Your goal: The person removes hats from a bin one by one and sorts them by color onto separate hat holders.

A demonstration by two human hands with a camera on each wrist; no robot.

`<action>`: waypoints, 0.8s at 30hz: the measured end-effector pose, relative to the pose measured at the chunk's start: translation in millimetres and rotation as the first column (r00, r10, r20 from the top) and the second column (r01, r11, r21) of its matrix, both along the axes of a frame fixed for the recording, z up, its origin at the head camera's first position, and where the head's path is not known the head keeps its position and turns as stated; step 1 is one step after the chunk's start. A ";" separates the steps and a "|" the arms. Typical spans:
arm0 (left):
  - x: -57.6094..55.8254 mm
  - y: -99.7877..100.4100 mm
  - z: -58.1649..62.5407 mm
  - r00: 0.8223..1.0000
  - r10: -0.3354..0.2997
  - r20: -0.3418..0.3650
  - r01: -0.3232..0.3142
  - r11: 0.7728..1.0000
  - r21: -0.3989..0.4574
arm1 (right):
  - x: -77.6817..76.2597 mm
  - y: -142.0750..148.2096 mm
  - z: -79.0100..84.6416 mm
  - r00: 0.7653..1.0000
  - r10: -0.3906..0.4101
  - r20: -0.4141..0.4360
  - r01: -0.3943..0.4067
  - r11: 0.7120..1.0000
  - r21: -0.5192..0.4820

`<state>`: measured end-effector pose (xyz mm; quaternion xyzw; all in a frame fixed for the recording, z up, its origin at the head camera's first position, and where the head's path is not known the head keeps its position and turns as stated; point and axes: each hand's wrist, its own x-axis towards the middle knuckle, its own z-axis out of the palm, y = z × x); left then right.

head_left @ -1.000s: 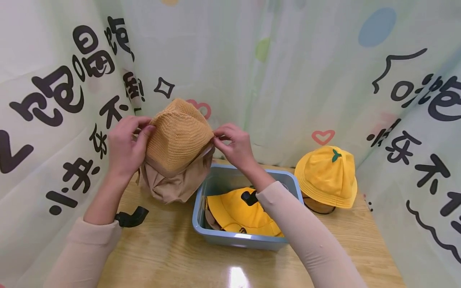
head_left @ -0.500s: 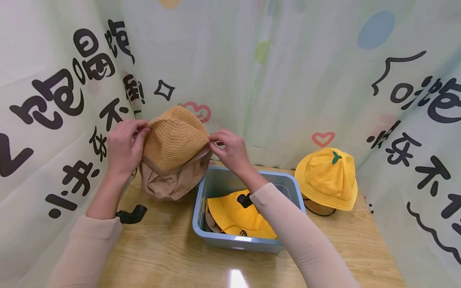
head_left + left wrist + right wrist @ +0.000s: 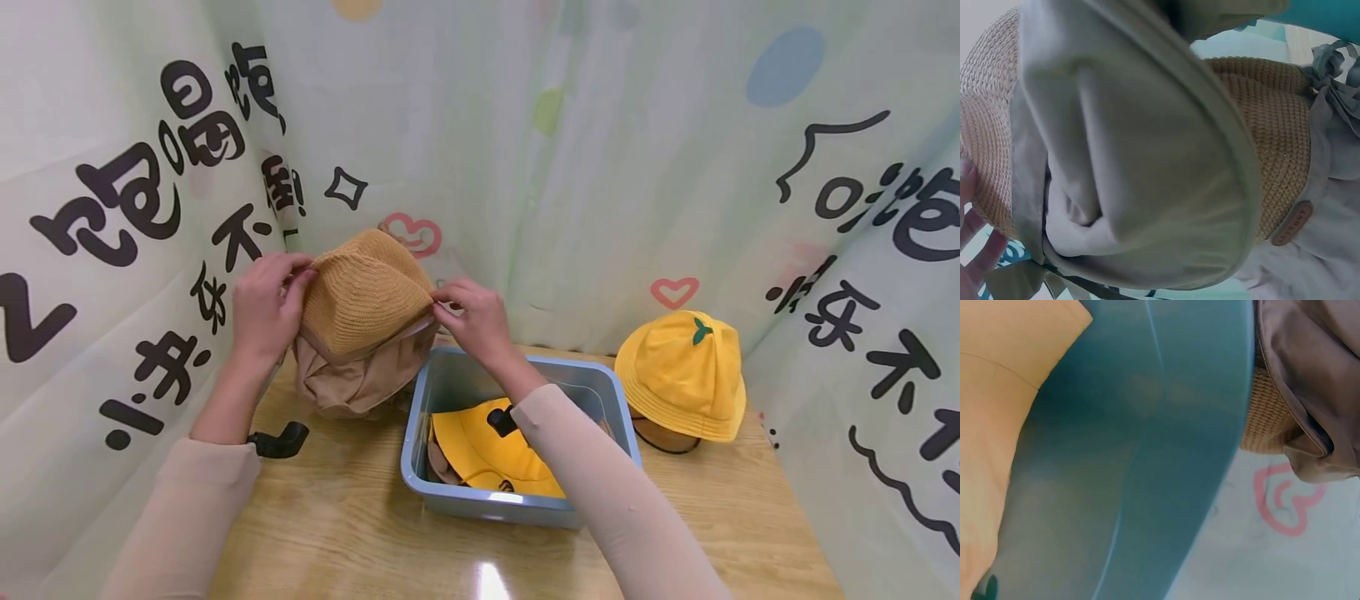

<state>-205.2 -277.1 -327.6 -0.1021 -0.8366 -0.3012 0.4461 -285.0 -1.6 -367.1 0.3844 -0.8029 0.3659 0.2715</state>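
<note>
A sun hat with a tan knitted crown and a soft brown fabric brim is held crown up at the left back. My left hand pinches the crown's left side between thumb and fingers. On the right side, my right hand pinches its lower edge. The left wrist view shows the drooping brim from close by, with a grey ribbon tie near my left fingers. Beyond the brim in that view is another woven hat with a leather label.
A blue plastic bin stands mid-table with a yellow hat inside, under my right forearm. To its right sits another yellow hat with a green sprout, a brown piece and black cord below it. Printed curtains enclose the wooden table.
Both hands and the knitted-crown hat have come down slightly, and the right hand has shifted a little left. The grip looks the same; the bin and yellow hats stay put.
</note>
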 end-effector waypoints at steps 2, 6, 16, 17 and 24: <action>-2.2 -0.8 -2.4 1.000 -0.002 0.018 0.002 1.000 -0.006 | -0.2 0.3 -2.7 1.000 -0.009 0.012 0.009 1.000 0.007; -5.5 -1.1 -6.0 0.999 0.002 0.035 -0.002 1.000 -0.001 | -0.5 -0.4 -7.1 0.999 -0.009 0.032 0.008 1.000 0.006; -10.7 -4.1 -16.6 0.998 0.009 0.066 -0.008 1.000 -0.018 | -2.1 -3.4 -15.8 0.998 -0.045 0.036 0.044 0.998 0.046; -11.4 -4.4 -18.0 0.997 0.010 0.070 -0.008 1.000 -0.019 | -2.5 -3.5 -16.9 0.998 -0.049 0.034 0.047 0.998 0.052; -16.2 -3.7 -25.1 0.996 0.004 0.089 -0.002 1.000 -0.026 | -5.0 -2.2 -23.9 0.998 -0.060 0.016 0.058 0.996 0.065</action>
